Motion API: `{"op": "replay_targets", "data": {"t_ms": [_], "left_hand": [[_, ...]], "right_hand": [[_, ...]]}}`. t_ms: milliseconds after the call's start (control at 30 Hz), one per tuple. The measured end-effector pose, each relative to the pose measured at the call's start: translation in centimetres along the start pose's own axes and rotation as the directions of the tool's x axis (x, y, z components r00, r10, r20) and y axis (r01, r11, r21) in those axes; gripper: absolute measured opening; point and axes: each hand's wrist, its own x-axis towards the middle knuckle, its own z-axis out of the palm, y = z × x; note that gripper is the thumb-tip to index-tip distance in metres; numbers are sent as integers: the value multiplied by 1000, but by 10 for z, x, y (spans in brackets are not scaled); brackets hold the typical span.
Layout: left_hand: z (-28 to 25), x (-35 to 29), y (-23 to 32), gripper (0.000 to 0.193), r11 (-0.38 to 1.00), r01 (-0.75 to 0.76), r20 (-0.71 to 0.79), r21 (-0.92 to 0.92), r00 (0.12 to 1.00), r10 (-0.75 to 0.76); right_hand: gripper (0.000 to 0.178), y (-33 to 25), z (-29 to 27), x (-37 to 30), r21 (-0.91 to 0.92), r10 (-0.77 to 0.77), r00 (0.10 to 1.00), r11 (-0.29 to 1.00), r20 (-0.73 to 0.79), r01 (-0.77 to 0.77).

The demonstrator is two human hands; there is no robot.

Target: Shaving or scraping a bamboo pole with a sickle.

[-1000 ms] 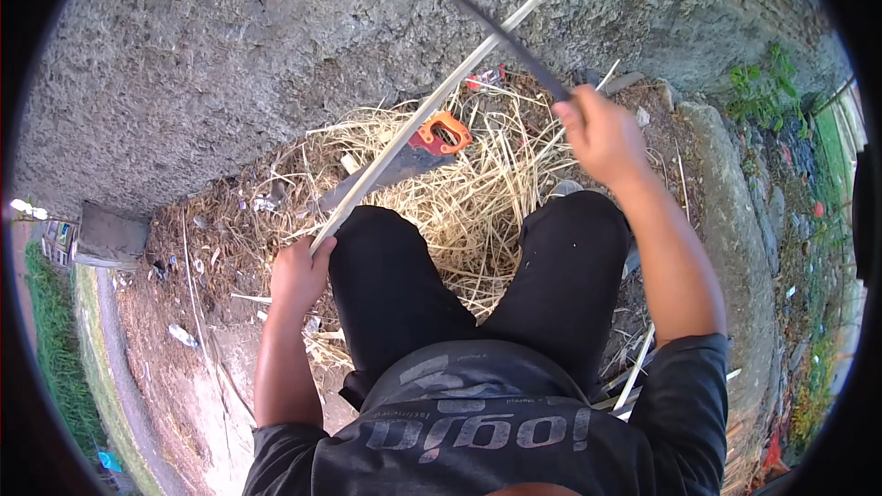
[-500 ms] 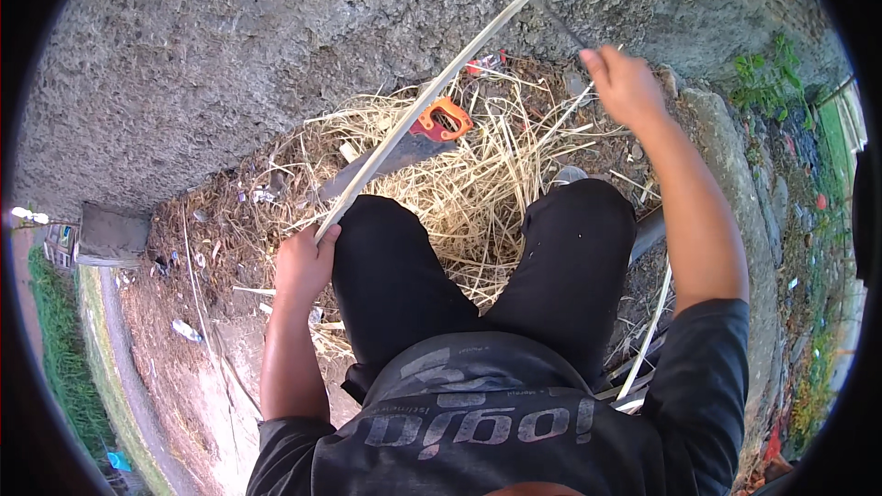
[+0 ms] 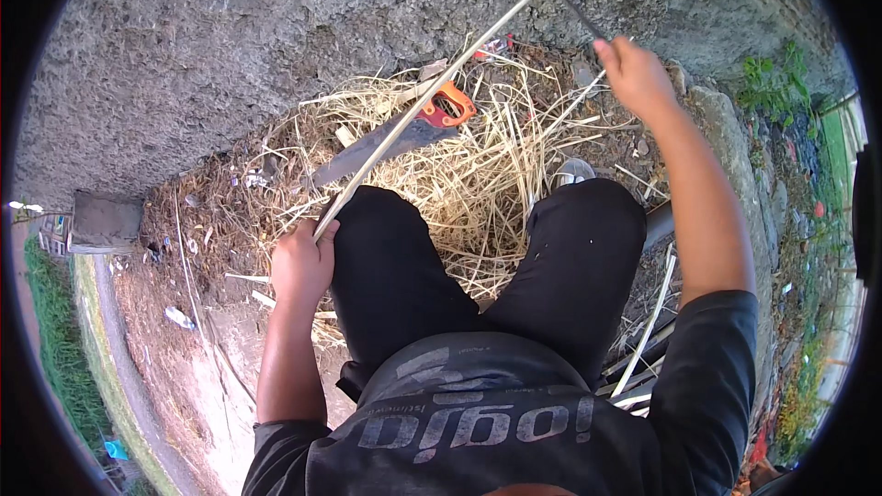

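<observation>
My left hand (image 3: pixel 303 263), beside my left knee, is closed round the lower end of a long pale bamboo strip (image 3: pixel 432 89). The strip slants up and right past the top of the view. Out at the upper right, my right hand (image 3: pixel 634 78) grips a long, thin, dark blade (image 3: pixel 565 2); its handle is hidden in my fingers. Blade and strip cross near the top, though I cannot tell whether they touch. Beneath the strip, a handsaw (image 3: pixel 390 142) with an orange and red handle lies on a heap of pale shavings (image 3: pixel 487 179).
A rough grey wall (image 3: pixel 202 55) rises ahead. Stone edging (image 3: pixel 726 119) and green plants (image 3: pixel 776 83) are at the right. Loose strips (image 3: pixel 650 326) lie beside my right leg. Litter and a clear plastic bottle (image 3: pixel 179 318) are on the ground at left.
My right hand has shifted slightly up and right with the blade. The strip has turned and now looks narrower; my left hand has barely moved.
</observation>
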Motion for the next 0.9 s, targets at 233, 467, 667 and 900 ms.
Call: {"op": "replay_targets", "data": {"t_ms": [233,467,667,900], "left_hand": [[5,-7,-9,43,999,6,-66,45,998,-3],[4,-5,-5,43,999,-13,-61,32,998,14],[11,-10,1,34,999,-26,-152,31,988,31],[17,-17,-5,25,996,-25,-194,83,980,41]], "right_hand": [[54,-93,14,-53,200,-395,907,909,142,365],[58,-11,31,3,-41,-10,1000,999,15,11],[62,25,-18,24,69,88,989,994,-115,-81],[50,-59,27,-44,30,-570,801,817,183,576]]}}
